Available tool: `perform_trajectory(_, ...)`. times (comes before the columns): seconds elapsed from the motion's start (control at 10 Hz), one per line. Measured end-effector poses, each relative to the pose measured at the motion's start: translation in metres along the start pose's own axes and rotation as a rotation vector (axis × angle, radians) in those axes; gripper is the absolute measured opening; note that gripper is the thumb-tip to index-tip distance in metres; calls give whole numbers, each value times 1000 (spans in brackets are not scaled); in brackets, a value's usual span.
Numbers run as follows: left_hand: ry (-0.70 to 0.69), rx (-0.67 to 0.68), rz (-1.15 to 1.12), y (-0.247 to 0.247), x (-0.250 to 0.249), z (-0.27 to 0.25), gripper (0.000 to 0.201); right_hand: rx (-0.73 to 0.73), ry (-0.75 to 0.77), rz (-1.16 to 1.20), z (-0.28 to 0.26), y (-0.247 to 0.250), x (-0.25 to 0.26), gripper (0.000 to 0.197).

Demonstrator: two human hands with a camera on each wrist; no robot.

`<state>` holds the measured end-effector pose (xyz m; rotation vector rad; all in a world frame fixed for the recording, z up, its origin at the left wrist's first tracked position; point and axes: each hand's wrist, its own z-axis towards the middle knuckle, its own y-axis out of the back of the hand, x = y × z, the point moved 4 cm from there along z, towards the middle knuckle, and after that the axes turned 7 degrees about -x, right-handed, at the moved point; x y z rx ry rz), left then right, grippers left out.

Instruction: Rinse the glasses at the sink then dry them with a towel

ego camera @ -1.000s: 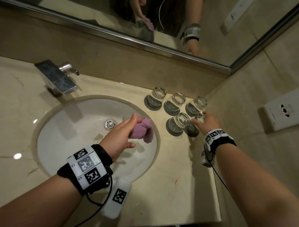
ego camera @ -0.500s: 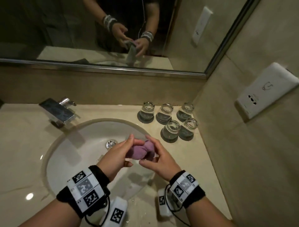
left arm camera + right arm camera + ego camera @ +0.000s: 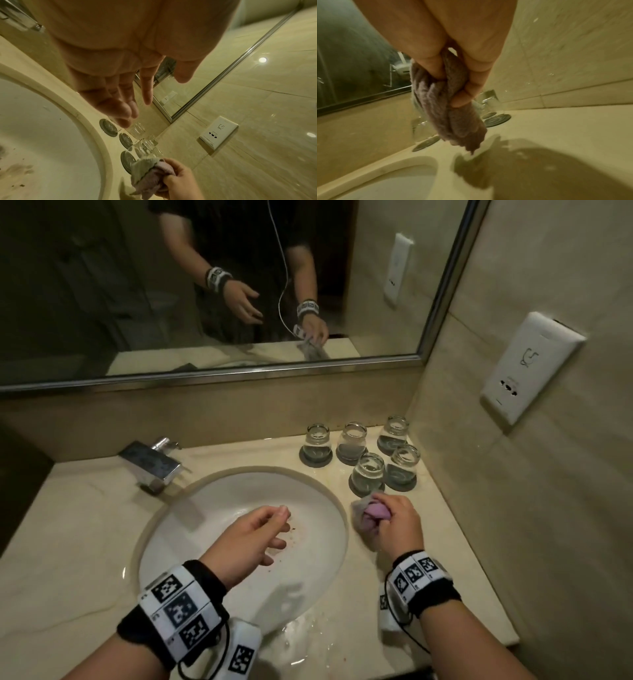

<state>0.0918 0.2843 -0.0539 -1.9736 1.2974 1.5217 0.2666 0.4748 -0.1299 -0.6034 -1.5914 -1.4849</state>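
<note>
Several clear glasses stand upside down on dark round coasters at the back right of the counter. My right hand grips a bunched purple towel just above the counter, right of the sink and in front of the nearest glass. The right wrist view shows the towel hanging from my curled fingers, with glasses behind it. Over the basin hovers my left hand, empty, its fingers loose. In the left wrist view the left hand has straight fingers, and the towel is below.
A chrome faucet sits at the sink's back left. A mirror runs along the back wall. The tiled right wall carries a white socket plate. Water is pooled on the counter's front edge.
The towel passed from my left hand to my right, which carried it rightward off the sink to the counter by the glasses. My left hand let go and stays over the basin.
</note>
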Motion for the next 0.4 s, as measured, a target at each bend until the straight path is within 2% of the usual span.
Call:
perform_trajectory(0.1,-15,-4,-11,5,-3,-2,30,-16,-18,-228,16,2,-23,40)
perform_trajectory(0.2,-15,7,-8,7,-5,-3,30,153,-47,-573,20,-13,-44,35)
perform_trajectory(0.3,-16,18,-9,11,-5,0,31,388,-196,-866,23,-38,-81,54)
perform_trajectory(0.4,-10,14,16,18,-5,1,32,261,-143,-852,28,-40,-70,60)
